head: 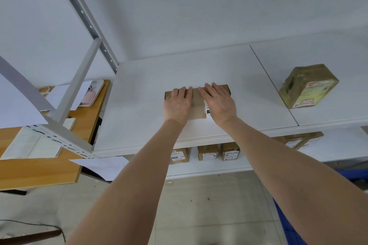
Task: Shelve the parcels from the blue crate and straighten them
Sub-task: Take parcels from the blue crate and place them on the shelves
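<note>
A flat brown cardboard parcel (197, 105) lies on the white upper shelf (139, 105), roughly in the middle of its left board. My left hand (177, 104) rests palm down on the parcel's left half, fingers together and flat. My right hand (218, 101) lies flat on its right half, covering most of a white label. Both hands press on the top and do not wrap around it. A taped, yellowish parcel (307, 85) stands upright on the right board. The blue crate (288, 225) shows only as a corner at the lower right, mostly hidden by my right arm.
Three small brown boxes (208, 152) stand in a row on the lower shelf, with another parcel (302, 139) farther right. A grey perforated upright (87, 18) and brace frame the left side. A wooden desk (39, 173) with papers and a tray sits left.
</note>
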The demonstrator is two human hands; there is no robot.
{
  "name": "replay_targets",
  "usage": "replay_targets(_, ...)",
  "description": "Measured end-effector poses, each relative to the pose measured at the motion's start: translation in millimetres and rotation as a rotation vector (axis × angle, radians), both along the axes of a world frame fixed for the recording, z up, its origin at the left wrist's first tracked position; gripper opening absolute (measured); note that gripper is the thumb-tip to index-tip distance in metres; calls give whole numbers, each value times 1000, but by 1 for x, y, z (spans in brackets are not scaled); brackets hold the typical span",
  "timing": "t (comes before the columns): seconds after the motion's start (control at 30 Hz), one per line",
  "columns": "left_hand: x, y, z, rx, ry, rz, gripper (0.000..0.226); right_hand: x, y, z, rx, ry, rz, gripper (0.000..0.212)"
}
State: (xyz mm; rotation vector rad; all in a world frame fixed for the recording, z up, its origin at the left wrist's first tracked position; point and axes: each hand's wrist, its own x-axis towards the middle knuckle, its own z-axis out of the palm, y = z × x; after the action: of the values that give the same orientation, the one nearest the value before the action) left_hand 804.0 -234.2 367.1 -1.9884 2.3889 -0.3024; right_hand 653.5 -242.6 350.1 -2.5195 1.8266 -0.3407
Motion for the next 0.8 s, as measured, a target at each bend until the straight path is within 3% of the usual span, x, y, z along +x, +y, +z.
replay_targets(0.23, -5, 5, 6, 63, -65, 4, 90, 5, 8, 12, 65, 140, -45, 85)
replay_targets(0.33, -8, 7, 11, 114, -80, 11, 92, 1, 16, 18, 63, 160, -89, 77)
replay_targets(0.47, -16, 11, 18, 105, -25, -5, 80, -10, 28, 21, 96, 157, -155, 80)
replay_targets(0.6, -43, 17, 22, 14, 39, -121, 64, -29, 43, 24, 80, 130, -217, 78)
replay_targets(0.8, -116, 35, 16, 26, 61, -335, 61, -89, 81, 17, 94, 135, -378, 77)
